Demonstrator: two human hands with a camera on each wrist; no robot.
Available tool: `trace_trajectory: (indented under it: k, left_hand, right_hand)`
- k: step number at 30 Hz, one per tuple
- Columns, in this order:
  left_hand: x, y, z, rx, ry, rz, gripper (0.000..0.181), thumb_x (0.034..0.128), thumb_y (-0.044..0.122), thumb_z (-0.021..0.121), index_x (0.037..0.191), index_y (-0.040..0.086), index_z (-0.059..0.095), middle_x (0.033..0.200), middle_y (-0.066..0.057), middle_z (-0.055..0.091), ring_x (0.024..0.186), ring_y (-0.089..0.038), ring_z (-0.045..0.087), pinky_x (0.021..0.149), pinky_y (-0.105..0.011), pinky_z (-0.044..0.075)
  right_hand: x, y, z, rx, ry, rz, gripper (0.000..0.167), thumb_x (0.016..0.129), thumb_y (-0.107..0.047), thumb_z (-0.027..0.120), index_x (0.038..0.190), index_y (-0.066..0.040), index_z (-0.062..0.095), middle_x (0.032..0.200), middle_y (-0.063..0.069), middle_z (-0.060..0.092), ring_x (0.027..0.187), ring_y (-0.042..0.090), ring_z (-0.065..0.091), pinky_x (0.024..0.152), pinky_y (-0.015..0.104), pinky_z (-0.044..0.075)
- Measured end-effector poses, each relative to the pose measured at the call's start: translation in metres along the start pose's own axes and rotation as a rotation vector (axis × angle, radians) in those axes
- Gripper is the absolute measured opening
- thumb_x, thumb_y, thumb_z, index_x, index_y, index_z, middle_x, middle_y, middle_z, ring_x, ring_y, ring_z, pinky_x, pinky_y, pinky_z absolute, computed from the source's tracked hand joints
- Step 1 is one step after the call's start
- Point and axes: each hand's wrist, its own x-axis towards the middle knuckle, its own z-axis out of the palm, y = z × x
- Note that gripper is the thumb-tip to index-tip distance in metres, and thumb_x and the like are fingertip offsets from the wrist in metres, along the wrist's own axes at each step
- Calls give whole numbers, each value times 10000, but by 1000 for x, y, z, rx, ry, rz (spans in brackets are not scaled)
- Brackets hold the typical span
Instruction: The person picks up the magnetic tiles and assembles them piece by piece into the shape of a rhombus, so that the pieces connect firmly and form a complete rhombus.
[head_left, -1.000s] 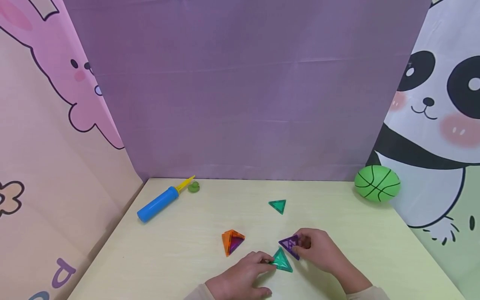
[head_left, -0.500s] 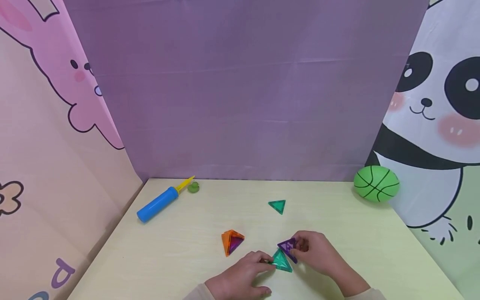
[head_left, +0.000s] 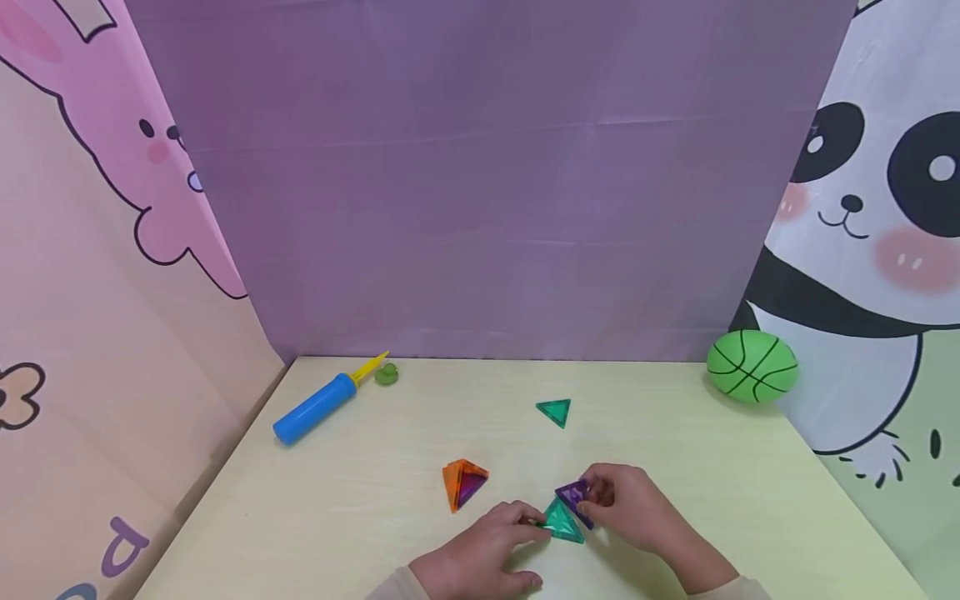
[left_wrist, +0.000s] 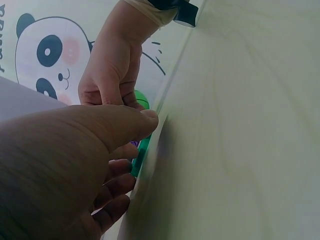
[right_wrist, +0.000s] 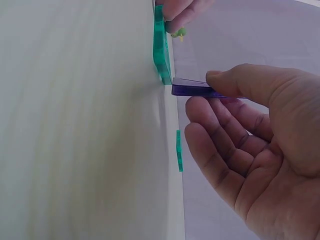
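Observation:
In the head view, my right hand [head_left: 626, 504] pinches a purple translucent triangular magnetic tile [head_left: 574, 498] between thumb and fingers. The tile's edge meets the upper right side of a green triangular tile [head_left: 562, 522] lying on the table. In the right wrist view the purple tile [right_wrist: 192, 89] is seen edge-on, its tip by the green tile's end [right_wrist: 161, 47]. My left hand [head_left: 491, 546] rests low at the table, its fingertips touching the green tile's left edge and its thumb held apart. The left wrist view shows only a sliver of the green tile [left_wrist: 141, 156] past the fingers.
Left of the hands stands an orange and purple pyramid of tiles [head_left: 465, 483]. A second green triangle [head_left: 555, 412] lies farther back. A blue pump with a yellow nozzle [head_left: 318, 408], a small green object [head_left: 387, 374] and a green ball [head_left: 752, 367] sit along the table's far side.
The right hand has brought the purple tile slightly down and left, up against the green tile's side. The left hand has stayed in place.

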Motion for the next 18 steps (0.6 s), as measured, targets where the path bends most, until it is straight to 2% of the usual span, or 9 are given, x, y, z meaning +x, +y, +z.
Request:
trace_trajectory:
  k: [12,18]
  left_hand:
    - [0,-2,0,16,12,30,539,983,425,742,1473,236,618,1479,116,477,1320,-26,434,1076,-246,458]
    - [0,-1,0,16,12,37,495,1002,397,724,1457,225,635,1439,124,483,1285,-11,438,1050,-235,465]
  right_hand:
    - [1,1,1,7,1,-25,180,846,-108,868,955,-157,733,796,-55,635,735,163,592,636,260,524]
    - [0,3,2,-27,-24,-54,199,846,-119,867,988,-173,739,792,-73,627,711,151,577,615,263,502]
